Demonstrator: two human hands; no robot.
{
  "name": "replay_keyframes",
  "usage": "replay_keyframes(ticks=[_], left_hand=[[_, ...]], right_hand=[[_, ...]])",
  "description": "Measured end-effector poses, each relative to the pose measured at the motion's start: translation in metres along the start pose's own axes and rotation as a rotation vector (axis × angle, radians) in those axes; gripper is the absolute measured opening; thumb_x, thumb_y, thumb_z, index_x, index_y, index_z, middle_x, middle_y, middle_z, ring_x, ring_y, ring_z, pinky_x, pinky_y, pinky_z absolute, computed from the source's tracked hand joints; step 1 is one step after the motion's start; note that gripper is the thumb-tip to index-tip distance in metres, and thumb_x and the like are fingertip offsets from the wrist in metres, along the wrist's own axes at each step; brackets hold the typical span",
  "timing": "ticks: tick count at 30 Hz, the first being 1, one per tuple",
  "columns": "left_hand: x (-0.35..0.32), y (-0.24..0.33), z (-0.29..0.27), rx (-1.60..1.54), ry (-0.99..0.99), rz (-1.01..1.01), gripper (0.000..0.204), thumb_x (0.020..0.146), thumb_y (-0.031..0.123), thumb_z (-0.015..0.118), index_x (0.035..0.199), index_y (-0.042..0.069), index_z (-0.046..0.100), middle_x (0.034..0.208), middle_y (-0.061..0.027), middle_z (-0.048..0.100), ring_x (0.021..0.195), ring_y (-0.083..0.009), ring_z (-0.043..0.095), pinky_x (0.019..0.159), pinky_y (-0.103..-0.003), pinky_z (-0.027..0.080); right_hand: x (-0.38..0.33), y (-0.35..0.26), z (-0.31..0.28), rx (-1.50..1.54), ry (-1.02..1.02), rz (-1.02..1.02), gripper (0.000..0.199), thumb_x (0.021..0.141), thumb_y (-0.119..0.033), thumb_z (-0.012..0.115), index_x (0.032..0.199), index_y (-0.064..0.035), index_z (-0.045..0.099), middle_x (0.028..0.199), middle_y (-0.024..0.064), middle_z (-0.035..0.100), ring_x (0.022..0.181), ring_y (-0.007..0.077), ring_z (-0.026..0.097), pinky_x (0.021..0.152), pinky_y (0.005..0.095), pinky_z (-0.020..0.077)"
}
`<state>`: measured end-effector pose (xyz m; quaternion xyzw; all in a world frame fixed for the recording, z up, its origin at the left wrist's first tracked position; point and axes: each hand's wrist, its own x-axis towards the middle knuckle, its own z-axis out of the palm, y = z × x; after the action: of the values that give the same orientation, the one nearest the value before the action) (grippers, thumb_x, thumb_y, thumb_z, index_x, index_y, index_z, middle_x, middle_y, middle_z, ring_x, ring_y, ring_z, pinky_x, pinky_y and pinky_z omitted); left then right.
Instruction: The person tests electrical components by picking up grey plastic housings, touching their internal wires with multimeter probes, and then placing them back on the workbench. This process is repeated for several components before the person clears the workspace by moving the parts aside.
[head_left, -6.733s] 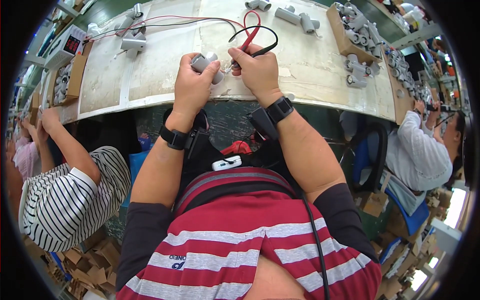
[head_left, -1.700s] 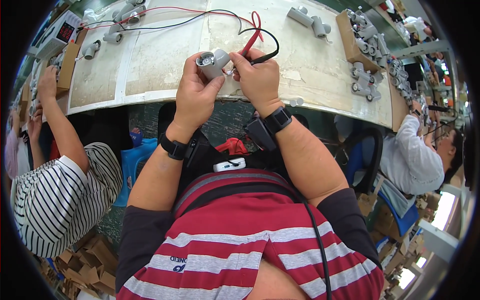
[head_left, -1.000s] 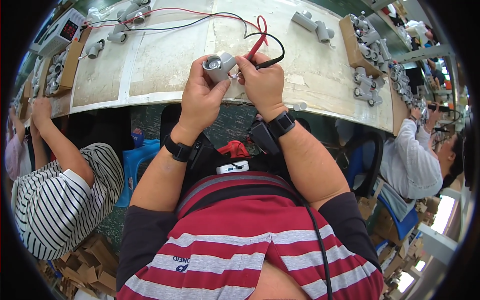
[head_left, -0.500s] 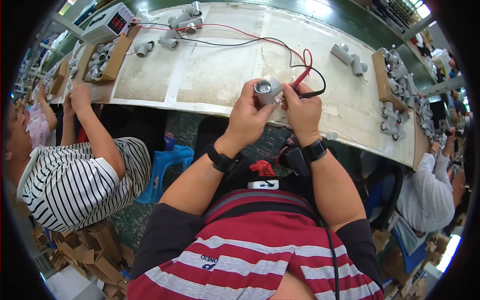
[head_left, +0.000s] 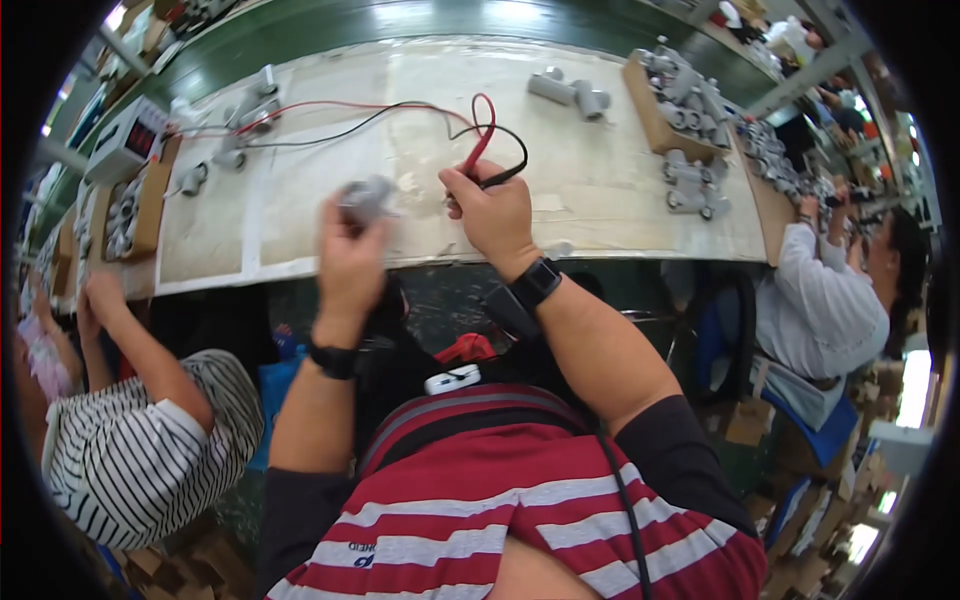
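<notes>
My left hand grips a grey lamp fitting with short cylindrical parts, just above the table's near edge. Motion smears the fitting, so its detail is lost. To its right, over the tabletop, my right hand is closed on a red test lead and a black test lead, their grips side by side between my fingers. The lead tips are hidden in the hand or too small to make out. A gap separates the leads from the fitting. Both wires run left across the table toward a white power supply box.
More grey fittings lie at the back left, back right and right. Cardboard boxes of fittings stand left and right. Seated co-workers flank me, one in a striped shirt, one in white.
My left hand has moved left with the lamp fitting, away from my right hand. The leads, held beside the fitting before, are now apart from it. The whole view has shifted.
</notes>
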<state>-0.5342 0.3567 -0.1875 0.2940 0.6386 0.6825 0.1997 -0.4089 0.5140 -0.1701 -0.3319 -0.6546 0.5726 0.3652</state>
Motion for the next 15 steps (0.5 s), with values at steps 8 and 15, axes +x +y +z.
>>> replay_keyframes(ticks=[8,15], left_hand=[[0.139,-0.023,-0.185,0.726,0.185,-0.122,0.053,0.093,0.015,0.073,0.137,-0.004,0.052,0.122,-0.0181,0.067,0.104,-0.0275,0.068,0.093,-0.035,0.053],[0.092,0.014,-0.037,1.013,0.155,0.315,0.043,0.092,0.021,0.07,0.128,-0.002,0.064,0.126,-0.0221,0.067,0.12,-0.0362,0.063,0.104,-0.043,0.05]], right_hand=[[0.076,-0.072,-0.08,0.129,0.123,-0.114,0.02,0.094,-0.016,0.075,0.087,0.0027,0.074,0.071,0.0049,0.07,0.057,0.0117,0.064,0.052,0.0261,0.0517],[0.126,-0.157,-0.118,-0.048,0.105,-0.297,0.024,0.093,-0.019,0.075,0.08,0.0009,0.071,0.065,0.0039,0.066,0.054,0.0136,0.062,0.052,0.0287,0.0506]])
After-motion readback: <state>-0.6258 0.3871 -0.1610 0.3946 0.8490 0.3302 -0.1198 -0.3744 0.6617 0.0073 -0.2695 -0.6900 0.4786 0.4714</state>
